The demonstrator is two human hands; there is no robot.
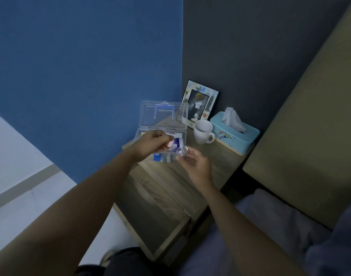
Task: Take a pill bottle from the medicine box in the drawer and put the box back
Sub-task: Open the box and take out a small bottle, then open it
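- The right hand (192,163) holds a small clear pill bottle (182,151) pinched at its fingertips, palm turned up, just in front of the box's near edge.
- The left hand (152,143) is closed in a narrow grip around something pale pink at its fingertips, perhaps the bottle's cap or another packet; the blur does not let me tell which.
- Both grips meet almost touching, directly over the front of the open medicine box (160,145).
- Judged from this, the bottle is already out and the step in hand is freeing both hands from the box: keep the bottle upright, set it down to the right of the grip, beside the mug (202,131), then drop the lid (163,115) and press the blue latch (157,157).
- The bottle looks smooth, hard, transparent plastic, so it may slip; a firmer hold lower on its body would help.
- The box is thin clear plastic, rectangular, with a blue handle on its raised lid and small blue, white and yellow packs crowded inside; anything poking up should be tucked in before closing.
- Beyond the grip stand a glossy white mug, a pale blue tissue box (235,136) with soft paper rising, and a framed picture (199,103) leaning on the dark wall.
- The surface (166,182) is matte wood-grain; below the grip, toward the person, the drawer (160,222) stands open, ready for the box.
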